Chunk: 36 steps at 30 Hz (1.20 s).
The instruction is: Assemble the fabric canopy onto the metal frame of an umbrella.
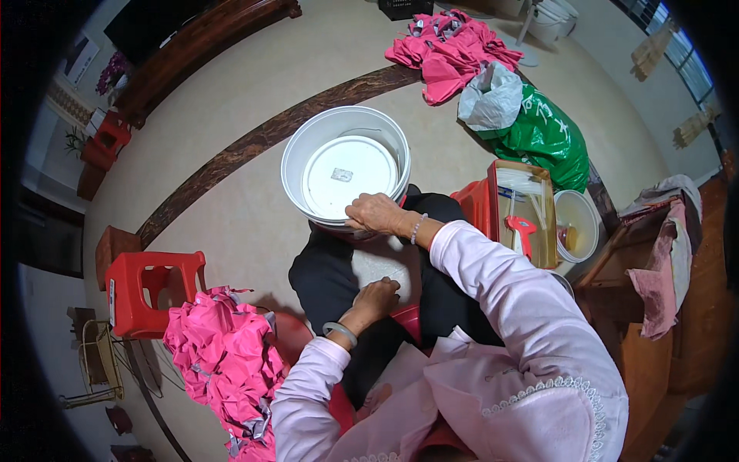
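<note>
A large white bucket stands in front of my knees, with a round white lid-like disc inside it that bears a small grey label. My right hand, a beaded bracelet at its wrist, is closed over the bucket's near rim. Between my knees, my left hand is curled closed, apart from the bucket; whatever it may hold is hidden. A pale bangle circles that wrist. Heaped to my left is crumpled pink fabric with grey bits.
At left stands a red plastic stool. To my right, a box holds white sticks and a red-and-white tool, beside a white tub. Farther off lie a green sack and another pink fabric pile. A wooden chair stands far right.
</note>
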### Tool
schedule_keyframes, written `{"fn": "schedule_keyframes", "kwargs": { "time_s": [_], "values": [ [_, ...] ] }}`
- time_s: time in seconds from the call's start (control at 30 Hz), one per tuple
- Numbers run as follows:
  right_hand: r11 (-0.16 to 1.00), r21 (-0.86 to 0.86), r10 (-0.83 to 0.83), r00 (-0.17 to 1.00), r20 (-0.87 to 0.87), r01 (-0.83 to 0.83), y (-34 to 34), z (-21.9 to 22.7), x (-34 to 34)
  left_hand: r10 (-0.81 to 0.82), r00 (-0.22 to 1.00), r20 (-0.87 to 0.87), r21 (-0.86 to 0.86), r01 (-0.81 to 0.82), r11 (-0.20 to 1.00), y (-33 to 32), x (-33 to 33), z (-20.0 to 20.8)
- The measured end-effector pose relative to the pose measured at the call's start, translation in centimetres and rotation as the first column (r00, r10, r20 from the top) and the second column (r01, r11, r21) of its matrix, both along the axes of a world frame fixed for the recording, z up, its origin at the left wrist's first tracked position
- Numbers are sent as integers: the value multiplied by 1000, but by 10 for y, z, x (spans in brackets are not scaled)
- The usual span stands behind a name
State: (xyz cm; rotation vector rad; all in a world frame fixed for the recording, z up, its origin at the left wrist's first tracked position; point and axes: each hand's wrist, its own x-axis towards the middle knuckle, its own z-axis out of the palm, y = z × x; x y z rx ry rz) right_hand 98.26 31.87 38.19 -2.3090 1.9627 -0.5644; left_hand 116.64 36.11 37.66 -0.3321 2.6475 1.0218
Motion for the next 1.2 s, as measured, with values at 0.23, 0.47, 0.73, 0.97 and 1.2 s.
{"fn": "schedule_keyframes", "kwargs": {
  "time_s": [0.23, 0.47, 0.73, 0.97, 1.2],
  "values": [
    [989, 143, -52, 999, 10, 50, 5, 9, -4, 61, 994, -90, 60, -56, 997, 5, 0, 4],
    [986, 165, -29, 1000, -2, 29, 7, 4, -10, -31, 998, -60, -36, 28, 999, 12, 17, 7],
    [995, 67, 72, 995, -69, -67, 32, 13, -43, 107, 645, -757, -108, -284, 953, -2, 31, 27],
    [980, 17, 194, 977, 93, -196, 53, 51, -38, 280, 799, -532, -20, -343, 939, 7, 45, 76],
    [951, 62, -309, 946, 96, 304, 72, 49, -60, 224, 842, -491, -78, -299, 951, 12, 44, 66]
  ]
}}
